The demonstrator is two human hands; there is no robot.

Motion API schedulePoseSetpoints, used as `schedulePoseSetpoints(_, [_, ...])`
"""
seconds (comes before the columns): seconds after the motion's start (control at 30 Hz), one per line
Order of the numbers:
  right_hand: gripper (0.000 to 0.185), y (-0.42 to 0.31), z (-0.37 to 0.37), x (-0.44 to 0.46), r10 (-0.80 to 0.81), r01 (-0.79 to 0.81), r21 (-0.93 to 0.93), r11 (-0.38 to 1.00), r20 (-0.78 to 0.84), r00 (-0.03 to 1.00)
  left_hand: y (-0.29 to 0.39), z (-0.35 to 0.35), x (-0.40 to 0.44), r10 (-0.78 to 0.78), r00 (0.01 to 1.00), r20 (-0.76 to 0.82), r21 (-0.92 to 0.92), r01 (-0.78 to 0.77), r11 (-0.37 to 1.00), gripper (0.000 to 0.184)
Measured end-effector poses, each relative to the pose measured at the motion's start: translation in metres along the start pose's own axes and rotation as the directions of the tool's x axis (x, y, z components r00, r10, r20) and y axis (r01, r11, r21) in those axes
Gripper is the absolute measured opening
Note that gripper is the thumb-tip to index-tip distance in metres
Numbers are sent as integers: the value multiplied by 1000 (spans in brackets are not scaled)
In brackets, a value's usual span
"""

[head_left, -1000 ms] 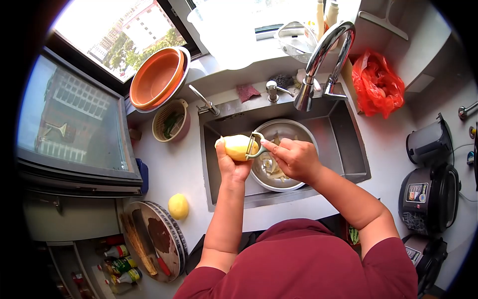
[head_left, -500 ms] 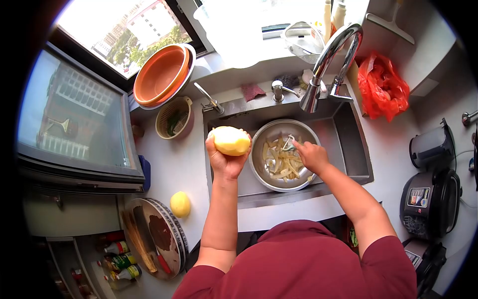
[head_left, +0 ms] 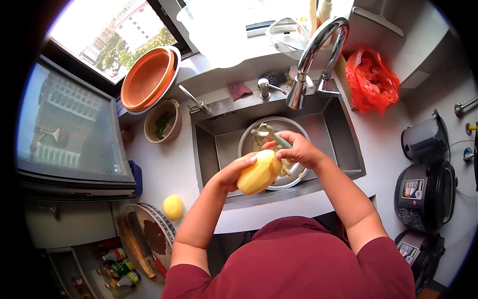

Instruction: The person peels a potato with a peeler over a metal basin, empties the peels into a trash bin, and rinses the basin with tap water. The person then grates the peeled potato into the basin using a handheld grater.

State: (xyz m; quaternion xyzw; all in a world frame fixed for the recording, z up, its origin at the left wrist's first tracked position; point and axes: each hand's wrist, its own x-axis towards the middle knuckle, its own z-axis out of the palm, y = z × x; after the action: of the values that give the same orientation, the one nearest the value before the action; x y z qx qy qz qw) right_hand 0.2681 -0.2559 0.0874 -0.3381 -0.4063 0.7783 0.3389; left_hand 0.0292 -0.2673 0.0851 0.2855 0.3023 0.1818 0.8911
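The left hand point(head_left: 238, 172) curls around one side of a peeled yellow potato point(head_left: 259, 175), its thumb laid along the upper surface, while the right hand point(head_left: 302, 151) touches the potato's far end with its thumb and also holds a green-handled peeler point(head_left: 281, 140) between its fingers. The peeler's head points up and away from the potato, apart from its surface; exactly how the hidden fingers of either hand bend cannot be told. The potato is held tilted above the near left part of a round metal bowl point(head_left: 243, 143), which stands in the stainless steel sink point(head_left: 214, 142) with pale peelings point(head_left: 286, 169) inside, partly covered by the hands. A second peeled potato point(head_left: 173, 207) rests on the white countertop point(head_left: 191, 192) left of the sink, just beside a round cutting board point(head_left: 144, 224) on which a red-handled knife point(head_left: 159, 266) lies. Behind the sink, a chrome faucet point(head_left: 298, 92) arches over the basin, near a soap dispenser point(head_left: 264, 90) and a maroon cloth point(head_left: 239, 90). A plastic basket point(head_left: 173, 130) holding green vegetables point(head_left: 164, 124) sits near the sink's far left corner.
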Motion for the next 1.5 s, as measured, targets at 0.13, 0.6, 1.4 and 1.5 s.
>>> schedulePoseSetpoints(0.13, [58, 13, 0, -8, 16, -28, 210, 977, 60, 998, 16, 13, -4, -2, 984, 178, -105, 21, 994, 76])
schedulePoseSetpoints(0.6, [31, 14, 52, -9, 146, 36, 704, 709, -197, 969, -34, 28, 24, 900, 425, -97, 474, -775, 417, 120])
schedulePoseSetpoints(1.4, [36, -17, 63, -38, -599, 109, -943, 313, -107, 794, -14, 7, 26, 509, 698, -504, -446, -715, 539, 68])
schedulePoseSetpoints(1.5, [34, -23, 75, -33, -585, 125, -971, 202, -17, 811, -15, 10, 25, 505, 704, -500, -412, -706, 576, 64])
